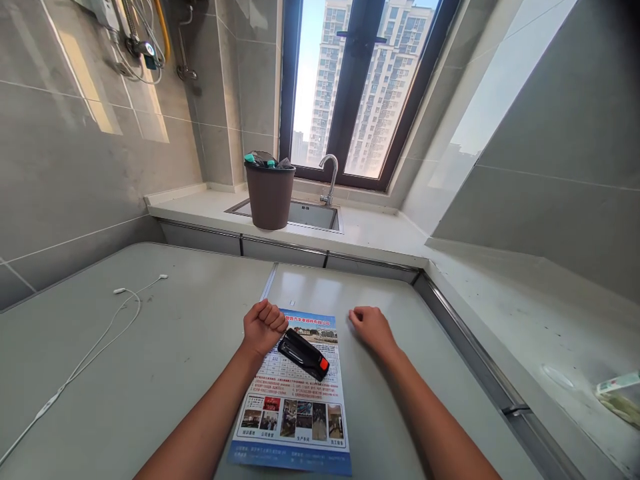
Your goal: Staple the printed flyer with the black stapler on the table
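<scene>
A printed flyer (295, 407) with a blue border lies flat on the grey table (165, 360) in front of me. On its upper part rests a black stapler (303, 353) with a red end, lying at a slant. My left hand (263, 325) is curled into a fist at the flyer's top left corner, just left of the stapler, and nothing shows in it. My right hand (371, 327) rests on the table to the right of the flyer's top edge, its fingers bent downward onto the surface and holding nothing I can see.
White wired earphones (117, 313) trail across the table's left side. Beyond the table runs a white counter with a sink (313, 215), a tap (330, 177) and a brown bin (270, 193). A metal rail (480, 360) borders the right side, with a packet (620, 393) at far right.
</scene>
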Demonstrator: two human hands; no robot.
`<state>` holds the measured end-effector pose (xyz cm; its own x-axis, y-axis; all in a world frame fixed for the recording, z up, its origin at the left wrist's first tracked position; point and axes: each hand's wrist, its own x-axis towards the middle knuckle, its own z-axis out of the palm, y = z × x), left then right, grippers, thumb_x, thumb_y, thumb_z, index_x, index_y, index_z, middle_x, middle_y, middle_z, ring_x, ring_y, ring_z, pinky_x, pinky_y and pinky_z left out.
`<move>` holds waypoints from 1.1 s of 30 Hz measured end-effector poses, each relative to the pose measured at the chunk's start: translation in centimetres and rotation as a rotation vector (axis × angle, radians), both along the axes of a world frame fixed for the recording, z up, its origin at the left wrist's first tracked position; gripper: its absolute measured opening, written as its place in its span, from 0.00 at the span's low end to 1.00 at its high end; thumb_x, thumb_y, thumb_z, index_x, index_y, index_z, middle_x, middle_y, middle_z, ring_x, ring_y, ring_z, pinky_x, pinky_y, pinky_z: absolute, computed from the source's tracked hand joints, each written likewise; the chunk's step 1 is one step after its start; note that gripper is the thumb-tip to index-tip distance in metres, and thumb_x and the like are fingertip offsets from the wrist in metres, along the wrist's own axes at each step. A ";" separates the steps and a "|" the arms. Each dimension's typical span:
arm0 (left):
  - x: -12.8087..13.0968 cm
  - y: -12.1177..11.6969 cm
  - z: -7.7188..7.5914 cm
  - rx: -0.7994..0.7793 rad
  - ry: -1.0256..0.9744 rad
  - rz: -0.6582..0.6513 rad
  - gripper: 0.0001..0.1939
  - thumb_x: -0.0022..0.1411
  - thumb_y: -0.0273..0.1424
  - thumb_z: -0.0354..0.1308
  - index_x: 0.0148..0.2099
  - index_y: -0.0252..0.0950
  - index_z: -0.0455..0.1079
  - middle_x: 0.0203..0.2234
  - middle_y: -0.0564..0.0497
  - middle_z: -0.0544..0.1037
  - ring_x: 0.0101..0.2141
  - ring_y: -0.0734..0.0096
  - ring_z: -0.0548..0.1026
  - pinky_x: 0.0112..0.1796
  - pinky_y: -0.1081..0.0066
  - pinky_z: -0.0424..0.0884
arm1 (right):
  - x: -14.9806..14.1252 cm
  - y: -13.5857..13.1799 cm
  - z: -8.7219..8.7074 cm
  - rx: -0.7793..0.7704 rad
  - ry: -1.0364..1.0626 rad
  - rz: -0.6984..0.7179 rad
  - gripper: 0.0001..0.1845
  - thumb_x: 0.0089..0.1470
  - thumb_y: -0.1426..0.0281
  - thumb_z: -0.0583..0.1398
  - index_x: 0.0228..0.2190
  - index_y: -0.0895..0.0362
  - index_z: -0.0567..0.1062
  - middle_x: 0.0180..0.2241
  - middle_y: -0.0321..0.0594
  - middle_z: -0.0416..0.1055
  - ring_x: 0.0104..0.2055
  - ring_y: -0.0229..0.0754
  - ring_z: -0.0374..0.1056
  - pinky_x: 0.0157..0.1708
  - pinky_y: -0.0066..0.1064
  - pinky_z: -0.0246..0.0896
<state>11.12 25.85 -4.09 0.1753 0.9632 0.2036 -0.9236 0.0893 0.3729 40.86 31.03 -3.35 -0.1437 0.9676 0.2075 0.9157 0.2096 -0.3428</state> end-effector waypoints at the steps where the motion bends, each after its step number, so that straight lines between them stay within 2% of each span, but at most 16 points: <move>1: 0.0 0.0 0.0 -0.005 0.007 0.005 0.32 0.65 0.33 0.55 0.21 0.39 0.32 0.17 0.60 0.32 0.18 0.76 0.34 0.20 0.67 0.40 | 2.3 0.2 -0.1 -0.049 -0.051 -0.073 0.20 0.62 0.64 0.55 0.22 0.56 0.76 0.24 0.42 0.74 0.26 0.40 0.66 0.27 0.29 0.47; 3: 0.1 0.0 0.1 -0.016 0.025 0.015 0.32 0.66 0.33 0.54 0.21 0.39 0.32 0.17 0.60 0.32 0.18 0.76 0.34 0.20 0.68 0.41 | 6.5 0.2 -0.5 -0.130 -0.149 -0.182 0.18 0.60 0.64 0.55 0.24 0.55 0.79 0.27 0.45 0.77 0.28 0.43 0.69 0.27 0.30 0.47; 5: 0.2 -0.1 0.2 -0.030 0.042 0.026 0.32 0.66 0.33 0.54 0.21 0.39 0.32 0.17 0.60 0.31 0.18 0.76 0.33 0.20 0.68 0.42 | 9.5 -0.1 -0.9 -0.141 -0.209 -0.273 0.19 0.62 0.63 0.53 0.29 0.54 0.81 0.32 0.49 0.79 0.31 0.46 0.72 0.28 0.30 0.49; 8: 0.3 -0.1 0.4 -0.064 0.076 0.056 0.32 0.67 0.35 0.53 0.21 0.39 0.32 0.17 0.60 0.32 0.18 0.76 0.33 0.19 0.68 0.44 | 11.3 -0.8 -1.6 -0.092 -0.261 -0.320 0.22 0.64 0.62 0.50 0.33 0.54 0.82 0.34 0.50 0.80 0.33 0.48 0.74 0.29 0.31 0.53; 11: 0.3 -0.2 0.5 -0.101 0.122 0.092 0.33 0.68 0.37 0.53 0.22 0.38 0.33 0.18 0.60 0.32 0.19 0.76 0.33 0.19 0.69 0.45 | 11.2 -1.2 -2.2 -0.048 -0.281 -0.303 0.23 0.65 0.63 0.49 0.32 0.54 0.82 0.32 0.48 0.79 0.33 0.48 0.74 0.29 0.31 0.54; 17: 0.3 -0.3 0.6 -0.107 0.111 0.103 0.32 0.68 0.35 0.52 0.22 0.38 0.33 0.18 0.60 0.32 0.20 0.75 0.33 0.20 0.68 0.44 | 11.1 -0.9 -2.3 -0.072 -0.244 -0.302 0.23 0.65 0.62 0.49 0.32 0.53 0.82 0.32 0.47 0.78 0.33 0.47 0.73 0.30 0.32 0.54; 27: 0.5 -0.4 1.0 -0.099 0.106 0.103 0.31 0.67 0.33 0.53 0.22 0.38 0.32 0.18 0.59 0.31 0.20 0.75 0.32 0.20 0.67 0.42 | 11.0 -1.5 -1.7 -0.052 -0.193 -0.277 0.22 0.65 0.61 0.50 0.27 0.54 0.78 0.28 0.45 0.76 0.29 0.45 0.69 0.28 0.31 0.48; 29: 0.5 -0.3 1.0 -0.105 0.115 0.104 0.32 0.67 0.33 0.53 0.22 0.38 0.32 0.18 0.59 0.31 0.20 0.75 0.32 0.20 0.67 0.42 | 9.9 -2.0 -1.3 0.001 -0.122 -0.194 0.22 0.65 0.59 0.51 0.24 0.54 0.74 0.26 0.42 0.74 0.29 0.44 0.66 0.28 0.31 0.48; 33: 0.5 -0.3 0.9 -0.124 0.162 0.104 0.33 0.66 0.35 0.55 0.22 0.38 0.32 0.18 0.59 0.32 0.19 0.76 0.34 0.20 0.68 0.44 | 5.1 -3.9 -0.2 0.052 0.103 0.135 0.23 0.67 0.58 0.52 0.23 0.54 0.70 0.26 0.38 0.71 0.30 0.41 0.64 0.33 0.31 0.53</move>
<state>11.66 25.59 -3.24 0.0942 0.9937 0.0603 -0.8591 0.0506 0.5094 45.95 27.17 -3.54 -0.2475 0.9284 0.2773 0.8386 0.3486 -0.4186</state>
